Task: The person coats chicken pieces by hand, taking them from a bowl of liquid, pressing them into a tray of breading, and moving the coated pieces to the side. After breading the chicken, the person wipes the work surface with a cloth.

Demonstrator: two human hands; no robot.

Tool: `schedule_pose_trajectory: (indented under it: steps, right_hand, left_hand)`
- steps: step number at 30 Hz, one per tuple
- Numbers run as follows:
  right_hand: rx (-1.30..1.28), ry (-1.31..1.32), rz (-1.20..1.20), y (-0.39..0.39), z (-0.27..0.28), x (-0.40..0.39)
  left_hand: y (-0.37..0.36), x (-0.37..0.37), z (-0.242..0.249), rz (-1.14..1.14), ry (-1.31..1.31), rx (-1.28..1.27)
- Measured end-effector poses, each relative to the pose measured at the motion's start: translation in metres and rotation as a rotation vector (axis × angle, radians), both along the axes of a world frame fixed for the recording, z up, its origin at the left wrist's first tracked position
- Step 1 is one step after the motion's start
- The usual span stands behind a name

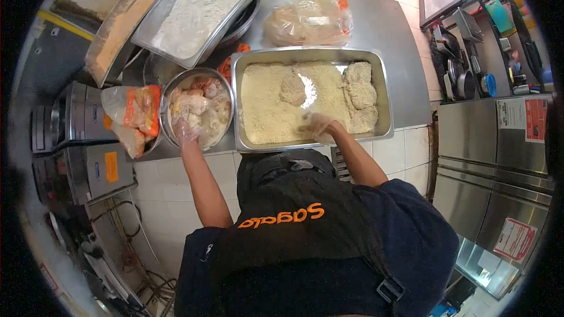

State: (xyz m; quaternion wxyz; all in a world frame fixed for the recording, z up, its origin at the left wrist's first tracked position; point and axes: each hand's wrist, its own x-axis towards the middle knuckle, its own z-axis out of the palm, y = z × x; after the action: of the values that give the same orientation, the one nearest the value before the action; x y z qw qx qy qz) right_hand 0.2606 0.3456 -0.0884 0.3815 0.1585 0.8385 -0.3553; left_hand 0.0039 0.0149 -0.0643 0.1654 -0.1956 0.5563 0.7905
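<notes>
My left hand (pixel 187 131), in a clear glove, reaches into a round steel bowl (pixel 165 118) of raw meat pieces (pixel 194 103); its fingers are partly hidden among the pieces. Gloved too, my right hand (pixel 320 126) is over the near side of a steel tray (pixel 237 82) of pale crumbs (pixel 264 111); whether it grips anything is too unclear to tell. One coated piece (pixel 292 90) lies near the tray's middle. More coated pieces (pixel 360 91) rest along the tray's right side.
Behind the bowl, a tray of white flour (pixel 202 6) leans beside a tray of orange-brown powder (pixel 132 17). Plastic bags stand at the back (pixel 308 17) and left of the bowl (pixel 135 111). Steel refrigerators (pixel 470 141) and shelves are on the right.
</notes>
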Motion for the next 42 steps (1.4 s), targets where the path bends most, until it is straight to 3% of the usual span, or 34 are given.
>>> schedule_pose_trajectory:
  steps: [2,4,7,8,11,13,15,16,18,19,21,23,29,33,35,39,40,42]
  right_hand:
    - [-0.283,0.122,-0.288,-0.031,0.009,-0.016]
    - [-0.64,-0.043,-0.374,-0.043,0.046,-0.044]
    - [-0.801,0.003,-0.582,-0.076,-0.025,-0.083]
    - [-0.803,0.006,-0.579,-0.079,-0.024,-0.088]
    - [-0.667,0.01,-0.621,-0.077,-0.026,-0.104]
    - [-0.483,0.177,-0.734,-0.05,-0.044,-0.109]
    - [-0.048,0.328,-0.477,-0.013,-0.035,-0.103]
    - [-0.05,0.323,-0.476,-0.003,-0.039,-0.098]
    - [0.369,0.692,-0.414,0.014,-0.057,-0.085]
    - [0.39,0.676,-0.447,0.029,-0.078,-0.086]
    - [0.236,0.417,-0.278,0.056,-0.12,-0.106]
    - [0.386,0.573,-0.309,0.037,-0.04,-0.107]
    - [0.421,0.601,-0.373,0.045,-0.071,-0.119]
    - [0.538,0.536,-0.437,0.03,-0.035,-0.104]
    - [0.435,0.416,-0.447,0.022,-0.036,-0.106]
    - [0.204,0.429,-0.419,0.033,-0.051,-0.093]
    - [0.098,0.458,-0.477,0.038,-0.057,-0.08]
    - [-0.098,0.561,-0.668,0.037,-0.033,-0.045]
  left_hand:
    - [0.006,0.0,0.004,-0.002,0.014,0.035]
    - [0.011,0.002,0.01,-0.01,0.022,0.077]
    - [0.015,0.004,0.015,-0.019,0.04,0.128]
    - [0.017,0.003,0.017,-0.023,0.04,0.143]
    - [0.024,0.007,0.034,0.024,-0.028,0.175]
    - [0.033,0.017,0.057,0.098,-0.127,0.192]
    - [0.027,0.018,0.049,0.079,-0.131,0.21]
    - [0.024,0.019,0.045,0.059,-0.121,0.22]
    - [0.019,0.02,0.038,0.018,-0.097,0.237]
    - [0.018,0.021,0.034,-0.004,-0.086,0.247]
    - [0.021,0.022,0.03,-0.046,-0.079,0.27]
    - [0.02,0.022,0.028,-0.075,-0.073,0.278]
    - [0.017,0.024,0.02,-0.108,-0.063,0.336]
    - [0.004,0.021,-0.005,-0.032,-0.123,0.334]
    - [-0.005,0.013,-0.02,-0.147,-0.176,-0.004]
    - [-0.003,0.007,-0.036,-0.171,-0.197,-0.058]
    - [-0.004,0.004,-0.038,-0.278,-0.127,-0.412]
    - [-0.009,0.0,-0.051,-0.385,-0.067,-0.767]
